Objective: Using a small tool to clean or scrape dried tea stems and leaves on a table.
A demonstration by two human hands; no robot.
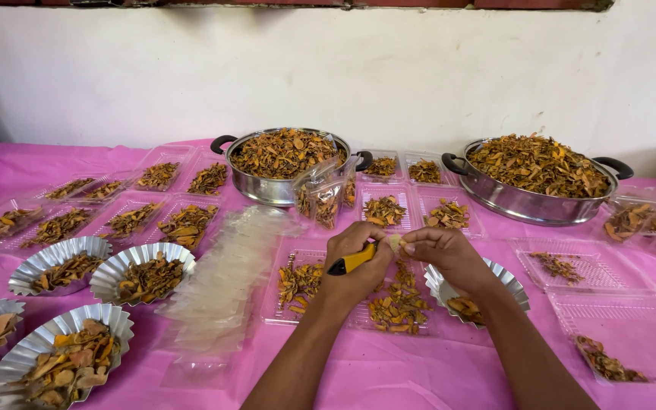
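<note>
Pale slice (395, 242) pinched between both hands' fingers (411, 241)

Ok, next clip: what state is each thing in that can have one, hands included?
Left hand: closed around a yellow-handled tool.
Right hand: pinching a small pale piece with the left.
Left steel pot: lidless, heaped with dried orange slices.
Right steel pot: lidless, heaped.
Clear bags: part filled, leaning on the left pot.
Fluted foil dishes: filled.
Clear trays at right: nearly empty.
</note>
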